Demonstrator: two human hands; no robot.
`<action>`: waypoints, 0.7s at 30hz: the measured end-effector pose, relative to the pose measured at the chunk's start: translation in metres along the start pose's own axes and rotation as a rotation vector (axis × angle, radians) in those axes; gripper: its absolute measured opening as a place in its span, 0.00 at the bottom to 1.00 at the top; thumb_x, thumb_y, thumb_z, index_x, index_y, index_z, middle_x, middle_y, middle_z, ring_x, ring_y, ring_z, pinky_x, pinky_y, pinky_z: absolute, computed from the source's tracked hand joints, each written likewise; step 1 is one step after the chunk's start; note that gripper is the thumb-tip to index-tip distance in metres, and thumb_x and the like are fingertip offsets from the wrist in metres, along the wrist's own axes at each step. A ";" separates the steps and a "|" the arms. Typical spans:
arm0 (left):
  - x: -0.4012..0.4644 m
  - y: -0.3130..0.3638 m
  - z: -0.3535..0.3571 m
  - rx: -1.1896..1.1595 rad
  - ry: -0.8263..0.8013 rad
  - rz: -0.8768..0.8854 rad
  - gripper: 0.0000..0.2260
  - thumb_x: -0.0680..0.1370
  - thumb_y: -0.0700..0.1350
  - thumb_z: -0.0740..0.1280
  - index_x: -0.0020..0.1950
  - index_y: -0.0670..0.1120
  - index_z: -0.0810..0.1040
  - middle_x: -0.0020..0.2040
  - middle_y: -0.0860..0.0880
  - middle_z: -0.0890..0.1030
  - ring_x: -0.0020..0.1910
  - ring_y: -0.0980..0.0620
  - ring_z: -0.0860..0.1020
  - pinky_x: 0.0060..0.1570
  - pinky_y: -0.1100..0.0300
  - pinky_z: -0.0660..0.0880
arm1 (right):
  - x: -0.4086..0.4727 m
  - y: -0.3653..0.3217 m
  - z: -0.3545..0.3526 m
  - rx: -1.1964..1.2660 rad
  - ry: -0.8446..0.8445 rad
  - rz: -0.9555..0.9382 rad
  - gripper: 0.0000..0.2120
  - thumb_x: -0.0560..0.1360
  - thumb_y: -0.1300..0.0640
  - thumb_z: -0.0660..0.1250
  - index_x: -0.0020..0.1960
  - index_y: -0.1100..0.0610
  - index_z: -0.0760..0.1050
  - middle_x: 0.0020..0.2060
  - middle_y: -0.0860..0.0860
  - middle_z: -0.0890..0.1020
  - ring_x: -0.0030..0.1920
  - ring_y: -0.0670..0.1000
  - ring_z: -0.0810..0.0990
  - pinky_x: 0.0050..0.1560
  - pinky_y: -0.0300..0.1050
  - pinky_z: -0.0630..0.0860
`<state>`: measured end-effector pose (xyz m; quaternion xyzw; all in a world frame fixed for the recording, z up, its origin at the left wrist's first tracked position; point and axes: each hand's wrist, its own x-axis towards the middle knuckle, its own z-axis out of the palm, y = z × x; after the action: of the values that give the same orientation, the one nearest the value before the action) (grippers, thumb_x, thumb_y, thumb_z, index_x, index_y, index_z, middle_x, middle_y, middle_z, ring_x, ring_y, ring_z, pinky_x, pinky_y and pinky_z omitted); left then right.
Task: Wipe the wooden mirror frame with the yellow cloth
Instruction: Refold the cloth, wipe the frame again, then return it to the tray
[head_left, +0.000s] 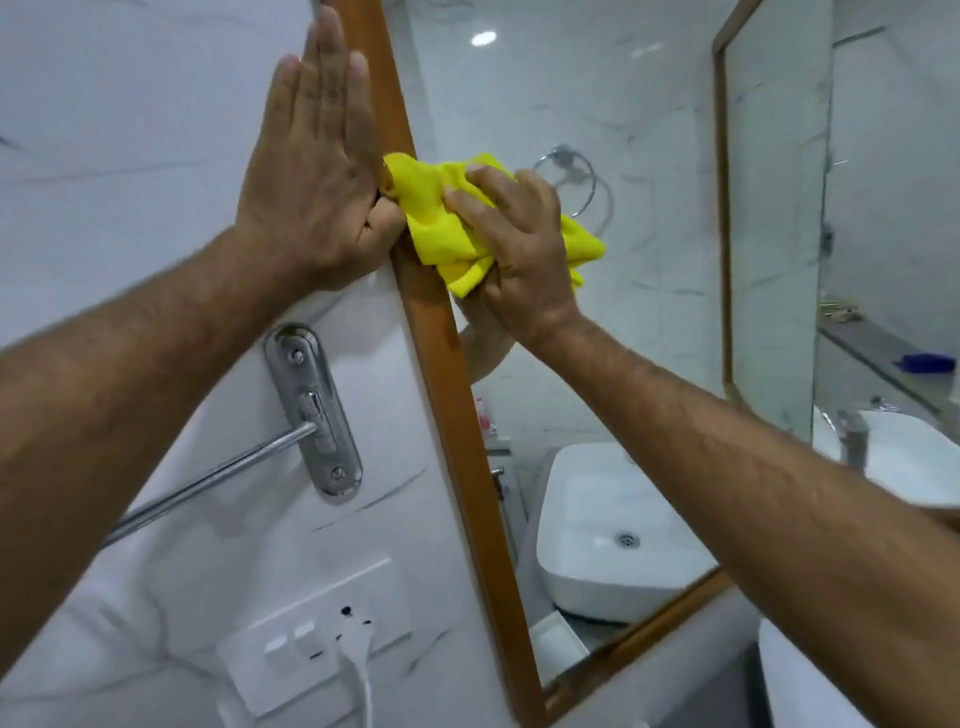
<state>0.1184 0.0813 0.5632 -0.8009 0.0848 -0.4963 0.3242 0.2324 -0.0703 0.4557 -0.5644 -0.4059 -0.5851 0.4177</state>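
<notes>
Rubbing the yellow cloth on the wooden frame at its left side | right hand squeezes cloth to scrub | left hand flat, fingers straight, steadying against wall

Yellow cloth against wooden frame

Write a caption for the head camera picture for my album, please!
Right hand presses the yellow cloth on the wooden frame while the left hand lies flat on the wall.
</notes>
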 end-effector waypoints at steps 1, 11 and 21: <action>-0.006 0.007 0.001 -0.007 -0.001 -0.002 0.38 0.77 0.56 0.50 0.77 0.30 0.47 0.76 0.24 0.49 0.78 0.29 0.48 0.77 0.37 0.47 | -0.024 -0.001 -0.002 -0.010 -0.016 -0.008 0.20 0.71 0.58 0.75 0.61 0.63 0.81 0.62 0.64 0.79 0.59 0.69 0.74 0.65 0.61 0.71; -0.024 0.027 0.003 -0.059 -0.013 0.002 0.40 0.76 0.58 0.49 0.76 0.28 0.50 0.75 0.22 0.50 0.77 0.26 0.50 0.76 0.35 0.49 | -0.037 0.003 -0.006 -0.153 -0.080 -0.082 0.22 0.73 0.56 0.75 0.64 0.63 0.79 0.65 0.64 0.78 0.66 0.72 0.73 0.65 0.66 0.73; -0.080 0.086 0.018 -0.124 -0.142 -0.180 0.40 0.75 0.52 0.57 0.78 0.31 0.46 0.77 0.27 0.48 0.78 0.31 0.47 0.78 0.39 0.44 | -0.204 0.000 -0.016 -0.125 -0.247 -0.020 0.25 0.74 0.61 0.75 0.69 0.62 0.75 0.69 0.64 0.74 0.71 0.70 0.68 0.69 0.65 0.68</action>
<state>0.1102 0.0595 0.4466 -0.8569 0.0200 -0.4591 0.2335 0.2303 -0.0796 0.2510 -0.6530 -0.4224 -0.5396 0.3225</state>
